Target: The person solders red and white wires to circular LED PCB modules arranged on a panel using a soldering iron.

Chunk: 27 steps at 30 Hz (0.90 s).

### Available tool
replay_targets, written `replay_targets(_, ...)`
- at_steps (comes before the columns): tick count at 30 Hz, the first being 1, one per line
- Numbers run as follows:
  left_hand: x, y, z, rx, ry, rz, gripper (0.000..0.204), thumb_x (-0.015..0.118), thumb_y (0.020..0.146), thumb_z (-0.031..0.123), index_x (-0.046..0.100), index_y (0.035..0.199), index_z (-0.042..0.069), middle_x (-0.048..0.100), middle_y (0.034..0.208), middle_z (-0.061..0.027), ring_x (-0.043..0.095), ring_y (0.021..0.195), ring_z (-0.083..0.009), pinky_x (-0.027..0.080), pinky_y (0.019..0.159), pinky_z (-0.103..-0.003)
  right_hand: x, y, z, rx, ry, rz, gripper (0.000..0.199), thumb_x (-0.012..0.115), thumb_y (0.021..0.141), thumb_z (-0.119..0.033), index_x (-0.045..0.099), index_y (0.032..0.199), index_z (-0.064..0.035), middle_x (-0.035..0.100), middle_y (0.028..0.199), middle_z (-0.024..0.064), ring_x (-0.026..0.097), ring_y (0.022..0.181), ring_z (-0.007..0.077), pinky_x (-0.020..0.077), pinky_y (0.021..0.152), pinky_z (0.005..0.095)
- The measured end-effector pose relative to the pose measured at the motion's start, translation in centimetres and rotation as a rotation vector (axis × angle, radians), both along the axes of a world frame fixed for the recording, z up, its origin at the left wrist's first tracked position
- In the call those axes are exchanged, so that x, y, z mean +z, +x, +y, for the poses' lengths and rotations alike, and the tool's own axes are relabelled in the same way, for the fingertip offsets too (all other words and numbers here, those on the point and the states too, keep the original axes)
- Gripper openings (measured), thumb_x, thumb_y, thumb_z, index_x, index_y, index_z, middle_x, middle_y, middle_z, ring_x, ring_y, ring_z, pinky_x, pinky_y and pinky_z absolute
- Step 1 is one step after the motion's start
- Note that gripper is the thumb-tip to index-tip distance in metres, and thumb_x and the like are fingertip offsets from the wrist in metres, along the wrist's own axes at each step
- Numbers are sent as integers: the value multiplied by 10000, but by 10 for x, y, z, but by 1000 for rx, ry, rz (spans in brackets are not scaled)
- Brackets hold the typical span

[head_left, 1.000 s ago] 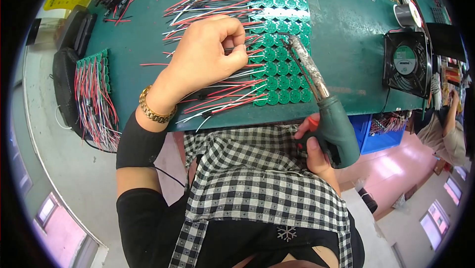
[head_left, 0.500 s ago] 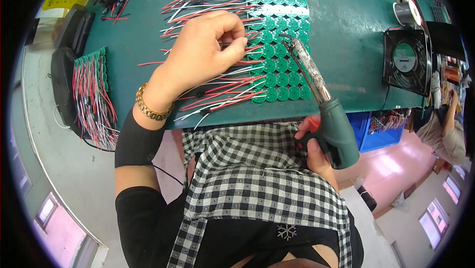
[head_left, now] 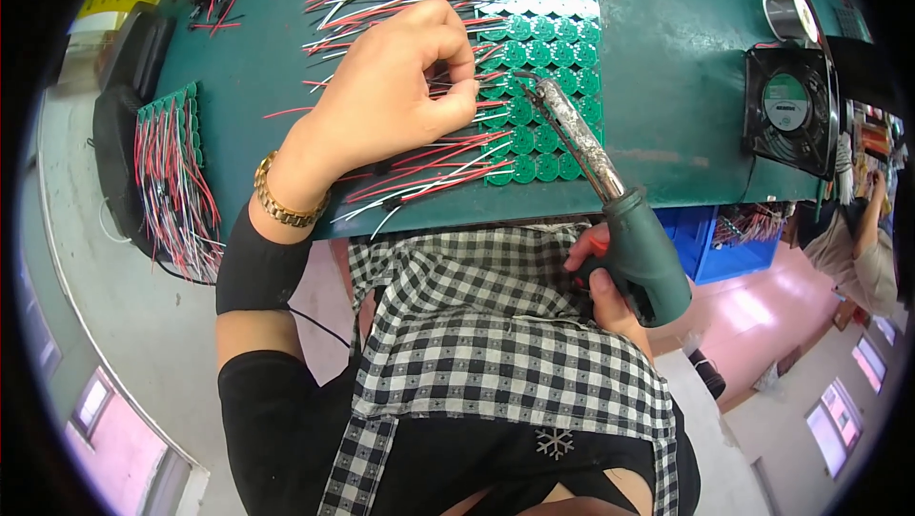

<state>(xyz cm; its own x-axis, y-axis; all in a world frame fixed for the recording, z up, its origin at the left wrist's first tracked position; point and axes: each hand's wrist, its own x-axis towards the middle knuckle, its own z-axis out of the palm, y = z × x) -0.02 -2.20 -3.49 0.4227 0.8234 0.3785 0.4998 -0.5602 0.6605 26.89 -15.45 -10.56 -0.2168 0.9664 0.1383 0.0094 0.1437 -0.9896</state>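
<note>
A panel of round green circuit boards [head_left: 543,141] lies on the table, with red and white wires [head_left: 434,171] spread from its left edge. At that edge my left hand [head_left: 400,87] is closed in a pinch, thumb and forefinger on a wire whose end is mostly hidden by the fingers. Below the table's front edge, my right hand [head_left: 613,299] grips a green soldering gun [head_left: 650,254] with a red trigger. Its metal barrel slants up and left, and the thin dark tip is over the boards, close to the left fingertips. Whether the tip touches cannot be made out.
A second wired board panel [head_left: 198,121] hangs at the table's left edge beside a black chair [head_left: 119,135]. On the right stand a black fan [head_left: 789,106] and a solder wire spool [head_left: 789,18]. Below is a blue bin [head_left: 710,254]; another person [head_left: 858,240] is at far right.
The soldering gun's tip has shifted left and slightly nearer me across the boards, closer to my left fingertips. My left hand has moved a little nearer along the wired edge, still pinched.
</note>
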Motion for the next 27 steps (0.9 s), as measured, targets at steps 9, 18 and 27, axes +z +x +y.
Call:
replay_targets(9,-7,-3,1,-9,34,66,112,623,662,64,534,668,-2,518,745,-96,532,657,-238,448,601,-328,-2,-7,1,-2,14,26,322,601,789,-85,580,1096,11,611,860,76,595,717,142,499,672,278)
replay_targets(18,-23,-13,5,-15,31,92,129,633,640,98,567,655,-11,541,737,-119,559,682,-265,464,628,-357,-15,-23,-8,-23,-26,58,354,613,820,-192,554,1105,10,590,879,89,574,730,159,478,687,300)
replay_targets(27,-36,-19,13,-70,84,72,99,615,659,29,524,661,-9,481,726,-68,498,678,-181,416,603,-291,-14,-35,-13,-209,-147,79,560,706,776,-393,520,1149,-19,584,947,103,581,758,168,463,659,292)
